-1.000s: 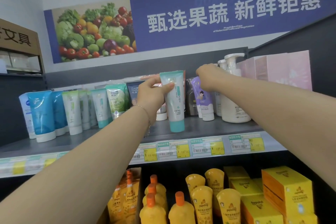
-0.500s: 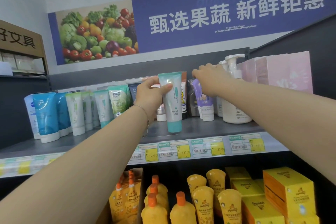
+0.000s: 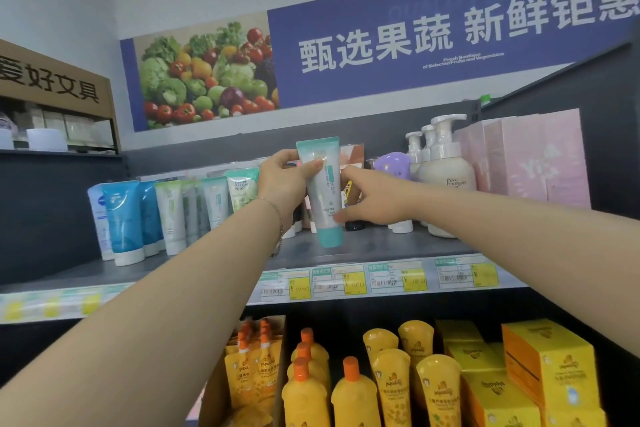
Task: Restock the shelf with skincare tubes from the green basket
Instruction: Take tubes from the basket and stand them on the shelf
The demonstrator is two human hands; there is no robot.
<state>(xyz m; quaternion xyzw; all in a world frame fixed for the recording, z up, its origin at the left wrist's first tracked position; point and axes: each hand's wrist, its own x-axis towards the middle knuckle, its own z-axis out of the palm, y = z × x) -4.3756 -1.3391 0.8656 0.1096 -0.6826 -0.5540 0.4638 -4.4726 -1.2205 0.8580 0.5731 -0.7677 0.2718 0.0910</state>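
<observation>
"Two hands are up at the shelf (image 3: 381,246). What has the left hand (image 3: 282,184) got?"

"One tube (image 3: 323,198). It grips the upper part, thumb across the front and fingers wrapped behind."

"How does the tube look?"

"Pale, whitish body, a teal band at the flat crimped end, a teal strip of print down the front, and a teal cap. It's cap down and crimp up, with the top leaning slightly left."

"Is it standing on the shelf?"

"It's at the front, over the grey board, ahead of the other goods. Whether the cap touches the board, I can't tell."

"And the right hand (image 3: 375,198)?"

"It grasps nothing I can see. Thumb and forefinger are straight and spread, tips at the tube's right edge, the thumb low near the cap."

"Neighbours?"

"A row of blue and white-green tubes (image 3: 121,218) to the left. White pump bottles (image 3: 446,177) and pink boxes (image 3: 530,159) to the right."
</observation>
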